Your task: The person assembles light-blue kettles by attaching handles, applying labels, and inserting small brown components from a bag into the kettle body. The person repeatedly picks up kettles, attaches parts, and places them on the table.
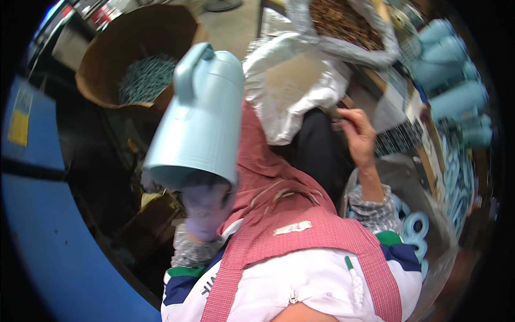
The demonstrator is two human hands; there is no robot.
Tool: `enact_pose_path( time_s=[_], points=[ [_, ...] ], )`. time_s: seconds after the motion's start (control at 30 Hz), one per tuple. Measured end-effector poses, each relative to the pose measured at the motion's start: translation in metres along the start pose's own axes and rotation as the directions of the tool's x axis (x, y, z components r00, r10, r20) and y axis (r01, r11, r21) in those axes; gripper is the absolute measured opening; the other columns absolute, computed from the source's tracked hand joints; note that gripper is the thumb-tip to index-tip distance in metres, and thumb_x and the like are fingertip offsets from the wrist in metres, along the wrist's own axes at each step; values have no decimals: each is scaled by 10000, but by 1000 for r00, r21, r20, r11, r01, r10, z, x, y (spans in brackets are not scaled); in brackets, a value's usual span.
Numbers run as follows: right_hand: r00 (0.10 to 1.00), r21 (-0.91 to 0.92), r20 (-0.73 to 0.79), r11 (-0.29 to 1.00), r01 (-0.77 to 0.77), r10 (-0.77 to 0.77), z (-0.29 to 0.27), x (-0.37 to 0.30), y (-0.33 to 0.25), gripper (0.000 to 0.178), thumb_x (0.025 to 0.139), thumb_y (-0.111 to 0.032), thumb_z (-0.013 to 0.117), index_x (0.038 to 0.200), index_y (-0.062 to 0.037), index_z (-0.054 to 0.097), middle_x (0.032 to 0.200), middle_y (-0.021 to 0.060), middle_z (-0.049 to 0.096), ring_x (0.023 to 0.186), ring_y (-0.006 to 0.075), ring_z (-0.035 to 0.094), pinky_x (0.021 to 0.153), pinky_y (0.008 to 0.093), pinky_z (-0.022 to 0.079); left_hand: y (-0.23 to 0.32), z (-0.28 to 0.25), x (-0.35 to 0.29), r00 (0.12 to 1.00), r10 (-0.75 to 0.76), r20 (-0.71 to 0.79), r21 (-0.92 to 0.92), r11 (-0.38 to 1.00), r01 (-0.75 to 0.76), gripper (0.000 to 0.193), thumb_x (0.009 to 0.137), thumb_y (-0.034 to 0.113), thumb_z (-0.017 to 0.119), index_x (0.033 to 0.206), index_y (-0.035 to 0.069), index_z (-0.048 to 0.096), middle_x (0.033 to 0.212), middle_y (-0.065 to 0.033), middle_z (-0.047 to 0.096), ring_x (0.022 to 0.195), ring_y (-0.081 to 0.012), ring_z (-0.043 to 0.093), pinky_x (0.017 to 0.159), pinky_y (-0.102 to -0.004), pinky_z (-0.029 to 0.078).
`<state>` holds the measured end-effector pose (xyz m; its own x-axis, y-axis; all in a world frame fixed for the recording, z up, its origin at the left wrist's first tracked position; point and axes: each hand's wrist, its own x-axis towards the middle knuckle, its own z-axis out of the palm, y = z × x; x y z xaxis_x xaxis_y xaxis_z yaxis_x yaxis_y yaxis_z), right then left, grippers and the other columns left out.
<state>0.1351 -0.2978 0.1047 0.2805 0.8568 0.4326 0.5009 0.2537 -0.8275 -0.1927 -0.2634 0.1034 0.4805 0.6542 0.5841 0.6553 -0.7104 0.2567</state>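
Note:
A light blue plastic jug body with a looped handle hangs upside down or tilted at my left, its wide open end toward me. My left hand, in a pale purple glove, reaches into that open end and holds the jug up; its fingertips are hidden inside. My bare right hand is raised over my dark trouser leg, thumb and fingers pinched together. Something small and greyish shows at those fingertips, too blurred to name. A white plastic bag lies just beyond it.
A large brown drum at the far left contains thin blue-green plastic strips. Blue machine panels stand near left. An open sack of brown scraps is at the back. More blue jugs and plastic rings lie to the right.

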Motion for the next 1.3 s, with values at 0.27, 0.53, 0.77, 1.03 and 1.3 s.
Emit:
enact_pose_path(
  time_s=[0.27,0.53,0.77,1.03,1.3],
  points=[
    [865,634,180,618,-466,467,23,-62,47,494,801,56,601,1249,-55,426,852,6,559,801,65,544,732,194,454,24,86,31,965,128,229,-635,771,48,394,729,37,688,1108,39,582,1058,-138,616,933,-301,605,820,-361,488],
    [774,625,133,553,-550,619,41,-113,65,471,779,16,654,1193,-39,435,822,44,575,776,91,564,722,215,472,21,155,6,894,180,411,-305,951,-51,515,828,109,544,1322,63,405,1339,-242,382,1198,-369,429,957,-445,381],
    [798,507,17,683,-525,602,60,-117,63,382,785,-12,659,1094,-32,435,800,46,568,747,90,574,688,217,477,25,160,0,888,158,433,-312,950,-17,535,817,83,525,1331,44,381,1351,-248,363,1205,-402,397,982,-471,335],
    [780,471,-39,700,-537,624,69,-118,61,312,788,-9,651,1025,-33,450,789,35,555,701,78,555,646,206,472,19,166,-3,896,176,408,-341,940,-30,546,808,71,527,1332,42,378,1370,-246,337,1194,-409,401,980,-467,337],
    [921,-390,-45,842,-372,387,57,-107,72,503,674,-295,768,1002,-58,469,924,68,456,807,203,516,725,295,458,19,162,-5,899,162,407,-382,924,7,527,821,80,531,1329,57,395,1362,-234,354,1181,-401,417,980,-453,344]
  ],
)
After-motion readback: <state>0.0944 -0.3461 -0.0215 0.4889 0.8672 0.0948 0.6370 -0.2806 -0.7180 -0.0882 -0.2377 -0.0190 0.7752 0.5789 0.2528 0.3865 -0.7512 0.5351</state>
